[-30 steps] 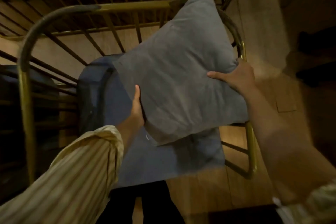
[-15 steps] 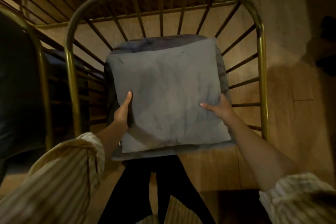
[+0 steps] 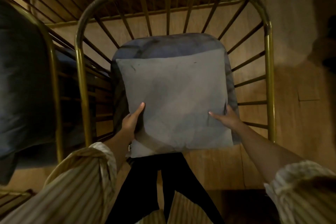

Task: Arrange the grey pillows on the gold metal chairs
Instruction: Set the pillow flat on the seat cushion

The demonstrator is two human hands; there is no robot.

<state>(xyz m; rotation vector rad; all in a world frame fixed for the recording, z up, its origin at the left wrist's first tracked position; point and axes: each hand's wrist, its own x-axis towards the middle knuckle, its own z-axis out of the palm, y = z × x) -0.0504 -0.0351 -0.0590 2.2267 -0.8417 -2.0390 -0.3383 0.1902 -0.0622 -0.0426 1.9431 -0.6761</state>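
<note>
Gripping the grey pillow (image 3: 174, 100) by its near corners — both hands closed on it.

Left hand (image 3: 131, 121) pinched the left edge, right hand (image 3: 226, 116) the right; the pillow lay flat on the dark seat cushion (image 3: 163, 45) of a gold metal chair (image 3: 269, 78) — a second chair (image 3: 54, 82) stood just left.

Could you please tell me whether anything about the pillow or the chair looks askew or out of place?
Nothing stands out: the grey pillow lies flat and roughly square on the gold chair's seat, overhanging its front edge slightly.
</note>
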